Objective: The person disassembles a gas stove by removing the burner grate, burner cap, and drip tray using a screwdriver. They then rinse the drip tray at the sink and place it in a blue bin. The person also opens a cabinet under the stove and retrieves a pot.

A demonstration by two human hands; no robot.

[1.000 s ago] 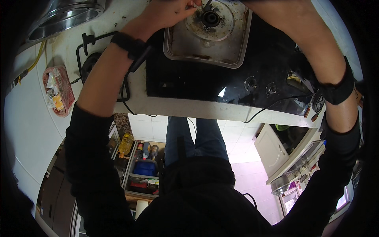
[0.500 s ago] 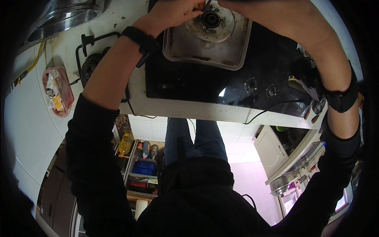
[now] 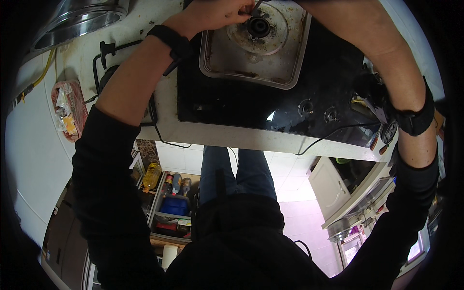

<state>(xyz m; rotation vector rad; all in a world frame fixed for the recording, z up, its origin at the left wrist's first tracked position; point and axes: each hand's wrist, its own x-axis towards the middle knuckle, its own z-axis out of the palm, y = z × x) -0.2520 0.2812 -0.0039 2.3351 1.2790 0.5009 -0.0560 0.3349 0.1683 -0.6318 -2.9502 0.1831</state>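
My left hand reaches to the top edge of the view. Its fingers are pinched together on a thin grey metal piece, whose far end is cut off by the frame. Just below it stands a dark round burner core on a stained round metal plate. Around these is a square metal tray with brown stains, resting on a black glass cooktop. My right forearm comes in from the right and passes out over the top edge, so my right hand is hidden.
Left on the counter are a black pan support, a red basket with packets and a large steel pot. A black cable crosses the front edge at right. An open drawer with bottles lies below.
My right forearm has shifted slightly right and up, taking the hand's edge out of view. My left hand stays at the burner with its pinch kept. The view has moved a little.
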